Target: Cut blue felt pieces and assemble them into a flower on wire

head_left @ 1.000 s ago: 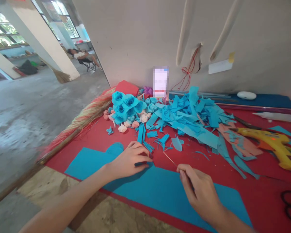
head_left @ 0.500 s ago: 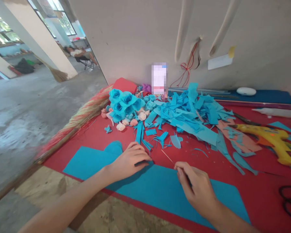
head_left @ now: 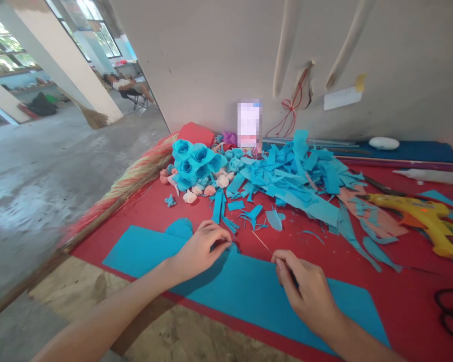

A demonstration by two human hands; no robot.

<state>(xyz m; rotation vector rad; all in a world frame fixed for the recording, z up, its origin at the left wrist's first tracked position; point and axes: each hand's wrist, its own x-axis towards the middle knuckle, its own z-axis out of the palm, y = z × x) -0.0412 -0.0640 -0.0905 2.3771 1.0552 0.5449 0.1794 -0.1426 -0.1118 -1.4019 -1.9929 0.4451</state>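
Observation:
A long blue paper sheet [head_left: 272, 296] lies along the front of the red tabletop. Over its back edge is my left hand [head_left: 204, 246], thumb and forefinger drawn together in a pinch; whatever is between them is too small or hidden to tell. A small blue piece [head_left: 234, 248] shows just under those fingertips. My right hand [head_left: 304, 284] pinches a thin stick [head_left: 261, 240] whose free end points up and left toward the left hand. Rounded blue paper petals [head_left: 180, 228] lie behind my left wrist, partly on the sheet's back edge.
Blue paper flowers [head_left: 198, 156] and a heap of blue scraps [head_left: 290, 171] fill the back. A yellow glue gun [head_left: 419, 216], a white bottle [head_left: 428, 175] and a black cord [head_left: 451, 311] are at right. A blurred phone [head_left: 249, 123] leans on the wall; a person [head_left: 126, 85] sits far left.
My left hand's fingers have come from loosely spread to a pinch, lifting slightly. The right hand and the stick have hardly moved.

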